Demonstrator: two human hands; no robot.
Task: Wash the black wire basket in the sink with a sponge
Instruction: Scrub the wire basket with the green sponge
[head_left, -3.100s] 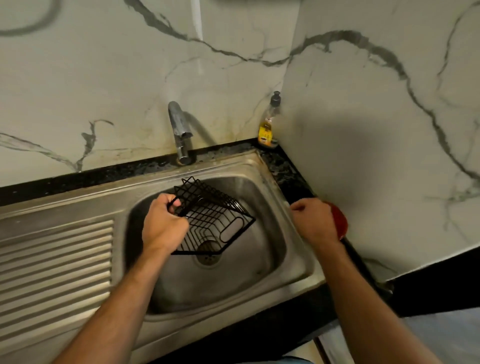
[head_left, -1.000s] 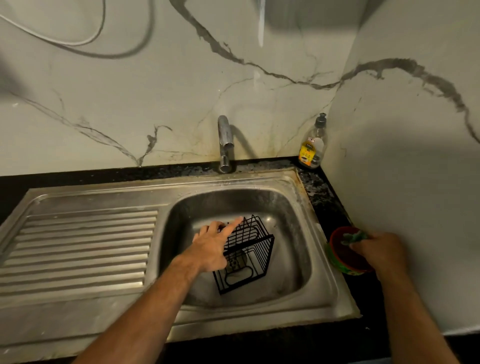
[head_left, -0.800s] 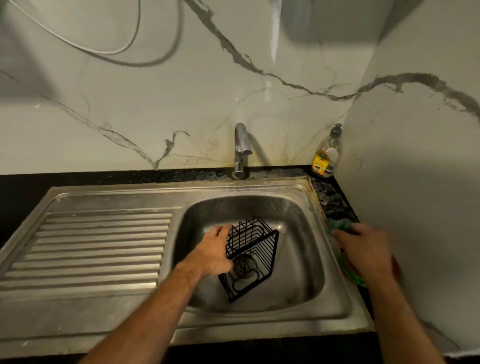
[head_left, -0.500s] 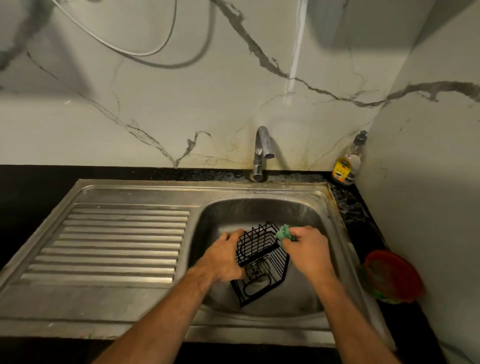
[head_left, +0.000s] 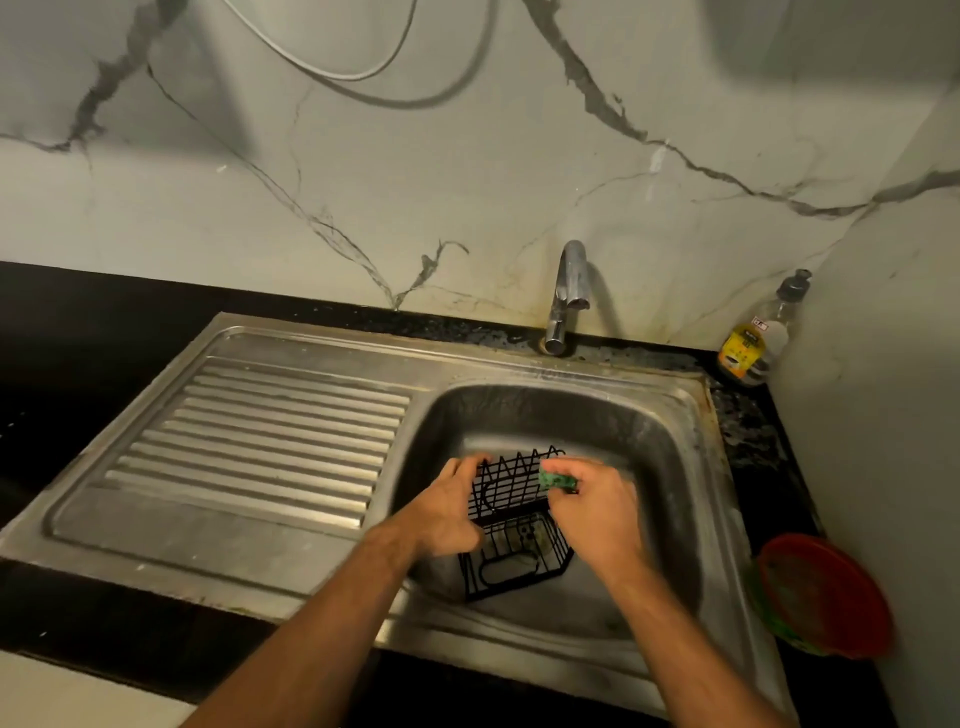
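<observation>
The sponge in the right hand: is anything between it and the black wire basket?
Nothing visible. The right hand holds the green sponge at the top edge of the black wire basket, which the left hand holds in the sink.

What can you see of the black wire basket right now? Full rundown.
The black wire basket is a small open grid of thin, dark coated-looking wire, with a zigzag top edge at the back and an oval loop in its lower panel. It sits tilted inside the sink basin, over the bottom. The left hand grips its left side; the right hand holds a green sponge against its upper right edge. No running water is visible. Motion blur hides finer detail.
</observation>
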